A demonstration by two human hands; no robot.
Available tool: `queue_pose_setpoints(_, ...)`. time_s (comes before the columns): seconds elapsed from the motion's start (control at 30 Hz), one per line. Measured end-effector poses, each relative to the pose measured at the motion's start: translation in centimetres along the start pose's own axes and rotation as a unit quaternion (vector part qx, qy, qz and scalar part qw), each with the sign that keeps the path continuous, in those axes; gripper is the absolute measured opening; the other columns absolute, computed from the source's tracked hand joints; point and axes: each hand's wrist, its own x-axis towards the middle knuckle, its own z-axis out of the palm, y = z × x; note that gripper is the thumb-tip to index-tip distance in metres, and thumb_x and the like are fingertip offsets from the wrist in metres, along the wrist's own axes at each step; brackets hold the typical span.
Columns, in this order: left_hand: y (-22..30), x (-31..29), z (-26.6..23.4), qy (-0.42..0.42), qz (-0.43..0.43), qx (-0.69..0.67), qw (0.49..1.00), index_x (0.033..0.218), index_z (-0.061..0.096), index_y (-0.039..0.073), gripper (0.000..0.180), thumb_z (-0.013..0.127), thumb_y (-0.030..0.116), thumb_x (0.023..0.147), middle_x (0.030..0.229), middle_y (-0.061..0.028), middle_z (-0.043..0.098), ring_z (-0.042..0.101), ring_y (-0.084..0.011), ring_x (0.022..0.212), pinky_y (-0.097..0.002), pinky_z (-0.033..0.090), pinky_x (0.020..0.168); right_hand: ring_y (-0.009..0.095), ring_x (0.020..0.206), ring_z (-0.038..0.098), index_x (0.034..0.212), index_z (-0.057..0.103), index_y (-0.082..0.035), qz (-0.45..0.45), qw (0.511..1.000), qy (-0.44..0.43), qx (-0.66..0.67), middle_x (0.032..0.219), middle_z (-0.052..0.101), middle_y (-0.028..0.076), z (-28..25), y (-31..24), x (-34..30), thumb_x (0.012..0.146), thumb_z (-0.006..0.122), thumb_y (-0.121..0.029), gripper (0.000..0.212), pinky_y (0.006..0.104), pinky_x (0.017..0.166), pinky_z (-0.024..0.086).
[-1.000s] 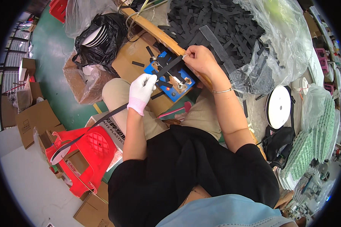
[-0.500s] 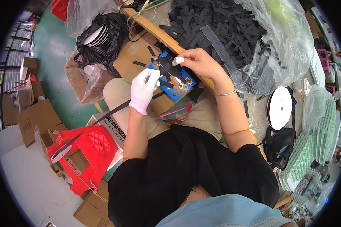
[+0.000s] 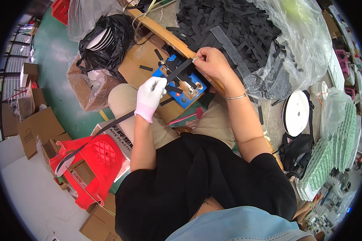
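Black strip [image 3: 180, 69] is what I've got stretched over the little blue cutter block [image 3: 181, 82] on my lap, running diagonally from upper right down to lower left. My right hand [image 3: 210, 62], bare, pinches its upper end between thumb and fingertips, just at the edge of the wooden table. My left hand [image 3: 149, 97], in a white glove, is curled around the strip lower down, and from there the long tail trails off past my knee toward the red plastic stool [image 3: 93, 168], where it ends at a roll.

Packaging-wise: brown cardboard boxes [image 3: 38, 124] sit flattened and stacked on the green floor at my left, a black bag [image 3: 108, 44] holding white discs is up top, with a brownish clear bag [image 3: 88, 86] below it. A white box with dark lettering [image 3: 118, 136] is wedged by the stool. Big clear plastic bag [image 3: 293, 44] on my right holds a heap of cut black pieces.
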Motion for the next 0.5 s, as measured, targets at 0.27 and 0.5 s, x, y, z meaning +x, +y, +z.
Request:
queue_pose_setpoints(0.27, -1.4, 0.6, -0.1, -0.002, -0.002, 0.028, 1.0, 0.08, 0.062, 0.004, 0.023, 0.058, 0.025, 0.087, 0.061, 0.0015, 0.055, 0.047, -0.0041, 0.054, -0.0204, 0.037, 0.052, 0.024, 0.07, 0.062, 0.075, 0.067, -0.006, 0.022, 0.998, 0.02, -0.047, 0.071, 0.063, 0.008, 0.2, -0.3, 0.0, 0.067, 0.063, -0.02, 0.017, 0.0351, 0.064, 0.048)
queue_pose_setpoints(0.5, -1.5, 0.4, -0.3, 0.022, 0.001, 0.054, 0.998, 0.081, 0.061, 0.003, 0.022, 0.059, 0.024, 0.087, 0.061, 0.0015, 0.055, 0.046, -0.0041, 0.055, -0.0205, 0.037, 0.052, 0.026, 0.072, 0.061, 0.075, 0.066, -0.006, 0.011, 0.998, 0.025, -0.05, 0.073, 0.062, 0.009, 0.4, -0.2, 0.0, 0.067, 0.065, -0.02, 0.016, 0.0352, 0.065, 0.047)
